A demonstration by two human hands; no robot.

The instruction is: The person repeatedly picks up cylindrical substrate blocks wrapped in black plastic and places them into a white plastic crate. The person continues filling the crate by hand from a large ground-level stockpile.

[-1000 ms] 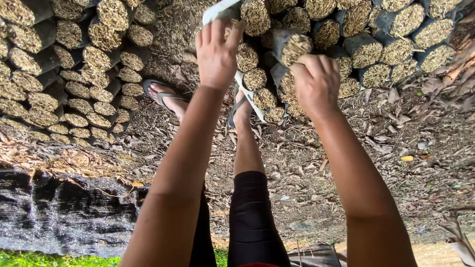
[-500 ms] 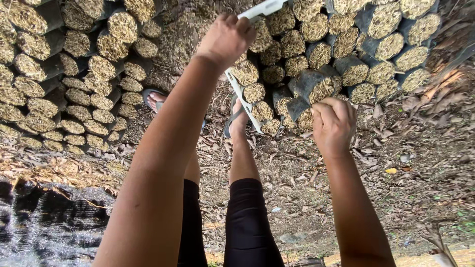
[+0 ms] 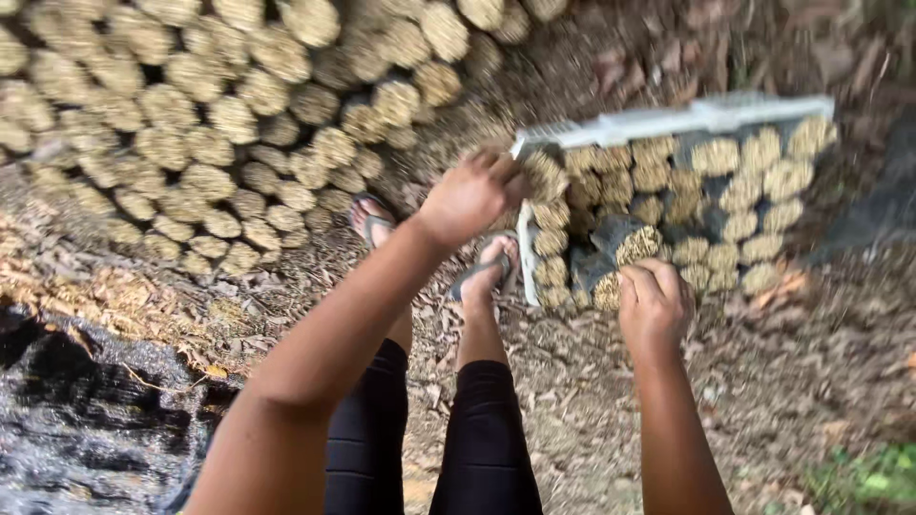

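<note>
While the fingers of the left hand (image 3: 469,198) curl shut around one straw-coloured bundle (image 3: 544,175) at the upper left corner of the white crate (image 3: 668,122), the hand itself hovers just above that corner, wrist bent and forearm stretching back toward the camera. Curled the same way, the fingers of the right hand (image 3: 653,303) close on the end of a dark-wrapped bundle (image 3: 625,243) along the crate's near edge, knuckles toward the camera, so how firmly they grip cannot be told. Packed with many round bundle ends standing side by side, the crate lies on the ground with its white rim showing at the far side and the left side. Just left of it are the person's two feet in grey flip-flops (image 3: 482,270), with black leggings (image 3: 482,434) covering the legs nearer the camera. Farther left, a large stack of bundles (image 3: 191,124) fills the upper left of the view, well apart from the crate. Dry leaves and litter cover the ground (image 3: 811,381) around everything, and a dark sheet (image 3: 76,420) lies at the lower left.
</note>
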